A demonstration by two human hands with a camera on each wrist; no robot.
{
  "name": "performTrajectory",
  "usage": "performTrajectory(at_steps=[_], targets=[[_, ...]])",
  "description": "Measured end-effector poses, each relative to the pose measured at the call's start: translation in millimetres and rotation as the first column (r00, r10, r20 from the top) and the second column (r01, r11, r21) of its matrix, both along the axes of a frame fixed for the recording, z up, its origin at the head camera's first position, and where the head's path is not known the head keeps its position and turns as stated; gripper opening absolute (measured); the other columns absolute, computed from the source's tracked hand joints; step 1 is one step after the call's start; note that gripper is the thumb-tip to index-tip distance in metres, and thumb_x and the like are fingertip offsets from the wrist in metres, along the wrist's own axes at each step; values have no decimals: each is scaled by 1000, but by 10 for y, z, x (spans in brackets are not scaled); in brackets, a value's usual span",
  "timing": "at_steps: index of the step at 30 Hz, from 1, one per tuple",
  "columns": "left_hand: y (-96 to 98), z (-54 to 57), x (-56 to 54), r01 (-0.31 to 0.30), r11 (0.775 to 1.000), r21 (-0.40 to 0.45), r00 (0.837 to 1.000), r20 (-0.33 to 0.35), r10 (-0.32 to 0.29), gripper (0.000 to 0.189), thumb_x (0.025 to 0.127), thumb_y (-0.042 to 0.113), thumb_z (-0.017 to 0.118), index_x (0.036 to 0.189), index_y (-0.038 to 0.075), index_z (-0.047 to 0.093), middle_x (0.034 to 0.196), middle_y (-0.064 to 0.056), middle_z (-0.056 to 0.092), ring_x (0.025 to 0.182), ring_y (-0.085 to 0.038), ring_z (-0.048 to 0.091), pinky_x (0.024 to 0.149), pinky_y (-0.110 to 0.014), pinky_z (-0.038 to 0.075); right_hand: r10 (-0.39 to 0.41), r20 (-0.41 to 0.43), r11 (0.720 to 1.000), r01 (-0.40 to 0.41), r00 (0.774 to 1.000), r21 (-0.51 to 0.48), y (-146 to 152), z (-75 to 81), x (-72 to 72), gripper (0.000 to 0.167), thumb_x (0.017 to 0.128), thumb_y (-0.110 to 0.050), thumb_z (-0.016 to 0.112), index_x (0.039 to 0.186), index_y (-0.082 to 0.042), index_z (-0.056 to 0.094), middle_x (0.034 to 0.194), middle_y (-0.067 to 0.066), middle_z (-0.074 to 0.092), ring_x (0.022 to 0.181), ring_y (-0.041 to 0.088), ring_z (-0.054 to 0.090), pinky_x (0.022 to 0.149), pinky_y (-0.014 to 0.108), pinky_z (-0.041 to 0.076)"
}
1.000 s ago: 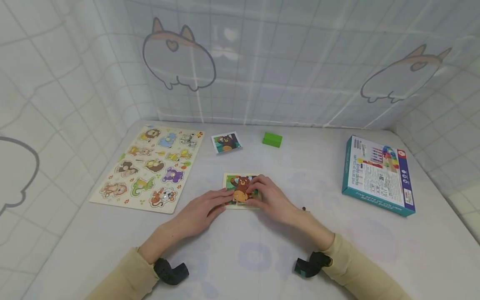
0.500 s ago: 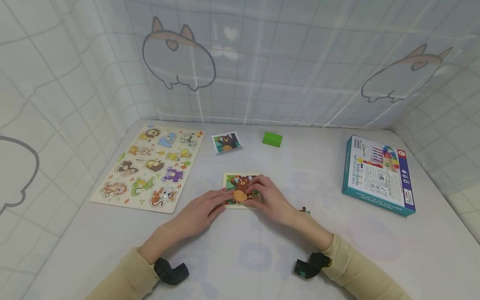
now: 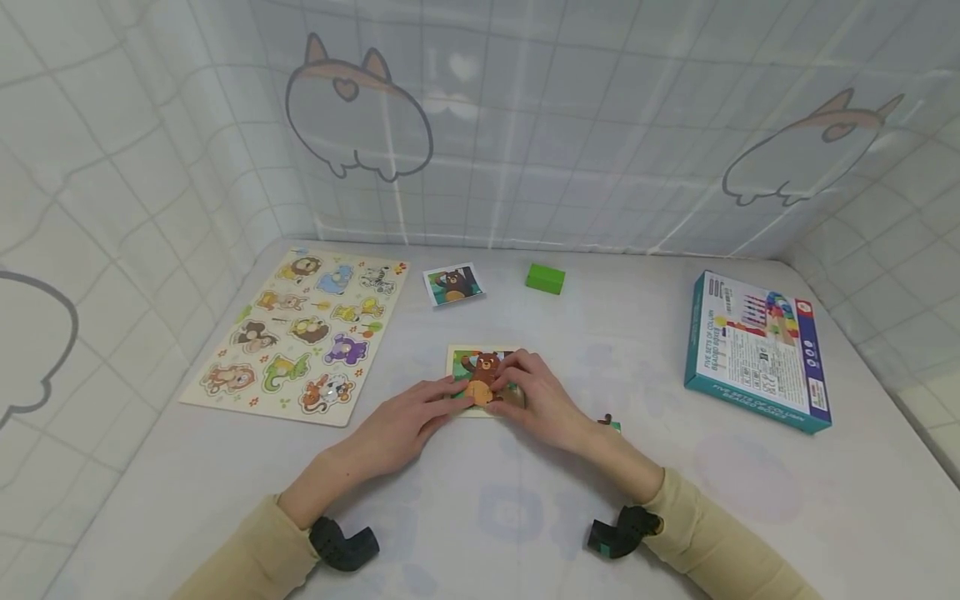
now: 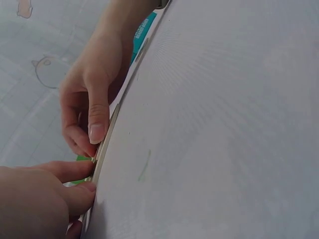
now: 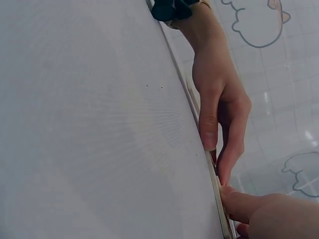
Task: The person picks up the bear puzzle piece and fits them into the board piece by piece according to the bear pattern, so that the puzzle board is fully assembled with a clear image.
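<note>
A small wooden puzzle board (image 3: pixel 459 360) with a brown bear picture lies flat at the middle of the table. My left hand (image 3: pixel 405 421) comes from the left, its fingers extended so the tips touch the orange belly piece (image 3: pixel 477 390). On the other side my right hand (image 3: pixel 546 408) pinches at this puzzle piece with bent thumb and index finger, covering the board's right part. From the side, in the left wrist view, both hands meet low over the thin board edge (image 4: pixel 105 144). Part of another puzzle piece (image 3: pixel 609 420) shows beside my right forearm.
On the left lies a large animal puzzle board (image 3: pixel 288 333). A bear picture card (image 3: pixel 453 285) and a green block (image 3: pixel 545 279) are toward the back. A teal-sided bead toy box (image 3: pixel 757 350) stands at right. Patterned sheeting walls (image 3: pixel 570 125) enclose the table.
The orange belly piece has turned and shifted slightly on the board under my fingertips. My left fingertips have edged a little toward it; my right wrist has moved slightly, uncovering more of the loose piece.
</note>
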State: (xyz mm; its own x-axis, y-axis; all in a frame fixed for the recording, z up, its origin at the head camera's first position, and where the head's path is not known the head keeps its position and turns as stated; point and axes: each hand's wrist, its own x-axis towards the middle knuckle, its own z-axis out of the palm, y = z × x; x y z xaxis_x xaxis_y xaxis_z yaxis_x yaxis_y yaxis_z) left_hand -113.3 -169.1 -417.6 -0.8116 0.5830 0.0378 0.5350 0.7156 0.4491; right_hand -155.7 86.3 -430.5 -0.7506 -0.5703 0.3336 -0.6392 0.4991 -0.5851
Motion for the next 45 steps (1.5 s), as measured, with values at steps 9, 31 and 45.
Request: performTrajectory(at_steps=[9, 31, 45], targets=[[10, 18, -7, -3, 1000, 1, 1000, 11, 3, 39, 102, 17, 58, 140, 24, 60, 152, 0, 48, 143, -24, 42, 112, -45, 43, -15, 7, 1000, 15, 1000, -10, -3, -24, -3, 17, 85, -25, 81, 95, -13, 72, 113, 3, 58, 104, 19, 50, 86, 35, 47], [136, 72, 20, 20, 998, -65, 1000, 2, -20, 41, 103, 19, 55, 145, 17, 54, 150, -4, 50, 140, -24, 46, 111, -45, 45, -35, 87, 999, 35, 996, -1, -15, 47, 16, 13, 87, -20, 80, 94, -10, 75, 117, 5, 58, 108, 20, 50, 90, 38, 49], [183, 77, 27, 55, 997, -60, 998, -25, -57, 42, 103, 19, 57, 145, 13, 54, 155, 0, 46, 144, -22, 41, 115, -43, 41, 15, 77, 1000, -15, 997, 9, 161, 117, 53, 25, 87, -17, 79, 110, -10, 73, 118, 2, 58, 114, 19, 52, 98, 38, 49]])
